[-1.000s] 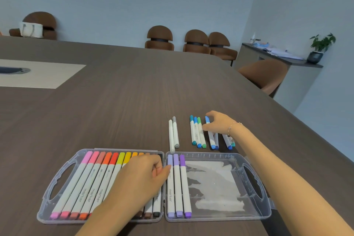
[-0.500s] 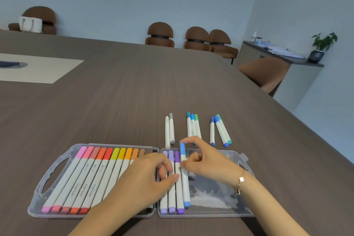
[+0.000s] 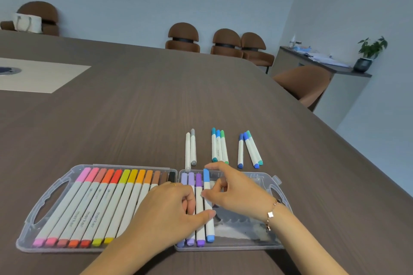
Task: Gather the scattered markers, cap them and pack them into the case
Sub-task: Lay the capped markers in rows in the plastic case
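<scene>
A clear plastic case (image 3: 55, 187) lies open and flat on the brown surface (image 3: 134, 118) in the lower half of the frame. Its left half is packed with a row of capped markers (image 3: 107, 198) running from pink through orange and yellow to brown and black. In the right half, three purple markers (image 3: 191, 179) lie side by side against the middle hinge, and a blue marker (image 3: 206, 179) lies just beside them on the right.

The left hand (image 3: 165, 210) rests over the middle of the case, its fingers curled onto the purple markers and its thumb reaching across the lower barrels. The right hand (image 3: 237, 192) pinches the blue marker's white barrel between thumb and a bent finger, with the index finger stretched out above the cap end; so this grip is closed on the marker.

Beyond the case, near the centre of the frame, more markers lie loose on the surface: a white and grey pair (image 3: 190, 147), three teal and green markers (image 3: 219, 145) touching one another, and three blue and teal markers (image 3: 249, 149) further right.
</scene>
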Motion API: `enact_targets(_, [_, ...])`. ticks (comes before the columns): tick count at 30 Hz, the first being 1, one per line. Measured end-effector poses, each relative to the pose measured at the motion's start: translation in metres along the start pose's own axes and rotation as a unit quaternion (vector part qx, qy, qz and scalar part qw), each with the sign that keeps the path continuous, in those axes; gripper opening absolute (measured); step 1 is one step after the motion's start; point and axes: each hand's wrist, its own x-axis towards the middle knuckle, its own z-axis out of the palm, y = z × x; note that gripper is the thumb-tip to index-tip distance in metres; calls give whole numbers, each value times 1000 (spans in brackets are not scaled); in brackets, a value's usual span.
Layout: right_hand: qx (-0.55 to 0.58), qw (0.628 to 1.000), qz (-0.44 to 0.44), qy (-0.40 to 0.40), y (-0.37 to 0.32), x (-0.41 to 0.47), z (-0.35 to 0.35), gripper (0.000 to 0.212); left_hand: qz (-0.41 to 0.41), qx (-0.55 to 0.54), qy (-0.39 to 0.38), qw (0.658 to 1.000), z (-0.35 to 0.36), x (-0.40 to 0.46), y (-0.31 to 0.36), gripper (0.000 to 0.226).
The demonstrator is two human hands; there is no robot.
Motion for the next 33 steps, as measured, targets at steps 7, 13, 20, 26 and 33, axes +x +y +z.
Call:
enact_targets(7, [-15, 1000, -1, -3, 1, 0, 0, 57, -6, 2, -9, 1000, 0, 1, 0, 45])
enact_targets(13, [-12, 1000, 7, -16, 1, -1, -1, 58, -2, -2, -18, 1000, 0, 0, 0, 44])
enact_targets(20, [-8, 1000, 4, -18, 4, 0, -3, 58, -8, -2, -34, 999, -1, 2, 1, 43])
enact_targets(26, [-14, 999, 3, -30, 5, 1, -2, 54, 6, 11, -40, 999, -1, 3, 1, 44])
enact_targets(33, [-46, 981, 70, 174, 35, 27, -66, 16, 4, 5, -54, 999, -2, 3, -2, 45])
